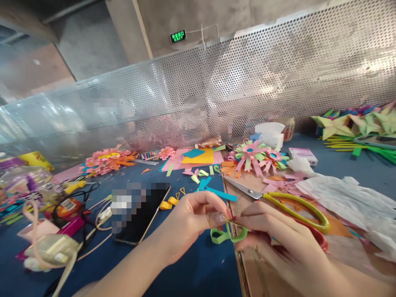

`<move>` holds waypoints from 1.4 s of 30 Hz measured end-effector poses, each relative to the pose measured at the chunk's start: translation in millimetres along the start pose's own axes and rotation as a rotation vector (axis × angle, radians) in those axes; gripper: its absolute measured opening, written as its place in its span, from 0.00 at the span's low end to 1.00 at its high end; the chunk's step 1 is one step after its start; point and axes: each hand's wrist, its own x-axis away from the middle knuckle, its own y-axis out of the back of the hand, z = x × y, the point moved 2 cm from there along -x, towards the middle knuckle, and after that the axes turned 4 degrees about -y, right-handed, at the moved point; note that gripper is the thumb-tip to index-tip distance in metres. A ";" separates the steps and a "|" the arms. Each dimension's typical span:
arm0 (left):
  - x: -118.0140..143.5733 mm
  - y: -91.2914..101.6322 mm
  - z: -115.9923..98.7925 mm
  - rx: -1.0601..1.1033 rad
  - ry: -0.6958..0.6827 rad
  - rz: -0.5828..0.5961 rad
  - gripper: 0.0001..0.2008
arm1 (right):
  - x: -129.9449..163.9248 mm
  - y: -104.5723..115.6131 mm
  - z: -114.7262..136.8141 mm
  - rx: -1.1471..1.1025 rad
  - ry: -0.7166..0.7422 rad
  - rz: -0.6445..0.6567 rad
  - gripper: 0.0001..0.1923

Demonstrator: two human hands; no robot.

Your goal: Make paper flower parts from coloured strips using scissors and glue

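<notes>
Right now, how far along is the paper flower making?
Done: a finished pink-and-green paper flower lies at the back, another pink-and-orange paper flower pile further left. In hand: the left hand and right hand pinch a light green paper strip loop. Left: loose cut paper strips and yellow-handled scissors lie unused.

Both arms come in bare from the bottom edge, no sleeves, no watch, no bracelet showing. The left hand (193,216), nearest the black phone (145,216), has long nails, the thumbnail pale and glossy with a red tip. The right hand (275,231) is slim-fingered, its nails turned away.
</notes>
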 end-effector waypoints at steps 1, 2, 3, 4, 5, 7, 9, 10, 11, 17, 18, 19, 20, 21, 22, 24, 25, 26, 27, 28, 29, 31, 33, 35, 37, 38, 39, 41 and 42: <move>0.0 -0.1 -0.3 0.000 0.000 -0.016 0.04 | 0.3 0.0 0.0 0.017 -0.008 -0.006 0.03; 0.1 -0.1 -0.8 0.000 -0.003 -0.036 0.04 | 0.6 0.3 -0.1 0.042 -0.020 -0.019 0.04; 0.3 -0.1 -1.5 -0.002 -0.009 -0.057 0.05 | 0.7 0.7 -0.3 0.072 -0.035 -0.035 0.06; 0.5 -0.1 -2.2 -0.008 -0.019 -0.076 0.05 | 0.6 1.2 -0.5 0.104 -0.052 -0.054 0.07; 0.8 0.0 -2.8 -0.016 -0.032 -0.093 0.05 | 0.3 1.8 -0.6 0.137 -0.065 -0.077 0.09; 1.3 0.1 -3.5 -0.041 -0.062 -0.114 0.04 | -1.0 3.1 -0.3 0.207 -0.063 -0.140 0.09; 1.8 0.6 -3.4 -0.075 -0.090 -0.132 0.04 | -2.3 4.3 0.3 0.277 -0.030 -0.219 0.11; 2.1 0.9 -3.2 -0.097 -0.102 -0.141 0.04 | -2.8 4.6 0.5 0.305 -0.011 -0.254 0.12; 2.3 1.0 -3.0 -0.118 -0.113 -0.147 0.04 | -3.2 4.7 0.6 0.322 0.003 -0.274 0.13; 3.2 -0.5 -4.4 -0.126 -0.096 -0.161 0.04 | -2.4 3.3 -1.2 0.260 0.009 -0.237 0.11; 3.1 -0.7 -4.4 -0.107 -0.079 -0.165 0.05 | -2.1 3.5 -1.3 0.251 0.006 -0.236 0.10; 2.9 -0.8 -4.1 -0.085 -0.064 -0.167 0.05 | -2.0 3.8 -1.3 0.245 0.003 -0.232 0.09; 2.7 -0.8 -3.6 -0.063 -0.050 -0.167 0.05 | -2.0 4.2 -1.1 0.243 0.005 -0.229 0.09; 2.6 -0.6 -2.9 -0.045 -0.042 -0.166 0.05 | -2.1 4.7 -0.8 0.245 0.011 -0.224 0.09; 2.6 -0.4 -2.3 -0.033 -0.039 -0.165 0.04 | -2.2 5.2 -0.5 0.251 0.020 -0.224 0.09; 2.7 0.0 -1.2 -0.021 -0.042 -0.154 0.04 | -2.6 6.4 0.1 0.271 0.040 -0.231 0.09; 2.8 0.1 -0.9 -0.018 -0.047 -0.145 0.04 | -2.8 6.8 0.3 0.281 0.050 -0.236 0.09; 2.9 0.2 -0.8 -0.015 -0.052 -0.137 0.03 | -2.9 7.2 0.3 0.286 0.057 -0.238 0.09; 3.0 0.4 -0.9 -0.011 -0.057 -0.129 0.03 | -3.0 7.4 0.4 0.284 0.063 -0.236 0.08; 3.0 0.5 -1.1 -0.007 -0.061 -0.121 0.03 | -3.1 7.5 0.4 0.277 0.069 -0.232 0.08; 2.9 0.7 -1.3 -0.003 -0.065 -0.115 0.03 | -3.3 7.6 0.4 0.266 0.074 -0.225 0.08; 2.4 1.4 -1.6 0.000 -0.066 -0.110 0.03 | -3.9 7.8 0.5 0.243 0.082 -0.210 0.09; 1.8 2.1 -1.4 0.003 -0.068 -0.110 0.02 | -4.6 8.2 0.6 0.232 0.094 -0.198 0.10; 1.6 2.9 -0.8 0.004 -0.064 -0.120 0.03 | -5.2 8.5 0.6 0.230 0.108 -0.184 0.10; 2.2 3.2 0.0 0.006 -0.061 -0.124 0.03 | -5.2 8.7 0.0 0.231 0.119 -0.169 0.10; 2.6 3.2 0.3 0.005 -0.058 -0.126 0.03 | -4.8 8.7 -0.5 0.231 0.121 -0.162 0.10; 3.0 3.2 0.7 0.006 -0.056 -0.128 0.03 | -4.3 8.6 -1.0 0.230 0.121 -0.155 0.10; 3.6 3.0 1.1 0.009 -0.054 -0.128 0.03 | -3.0 8.4 -2.3 0.225 0.118 -0.149 0.10; 3.6 2.9 1.3 0.010 -0.051 -0.131 0.03 | -2.5 8.3 -2.8 0.223 0.114 -0.146 0.10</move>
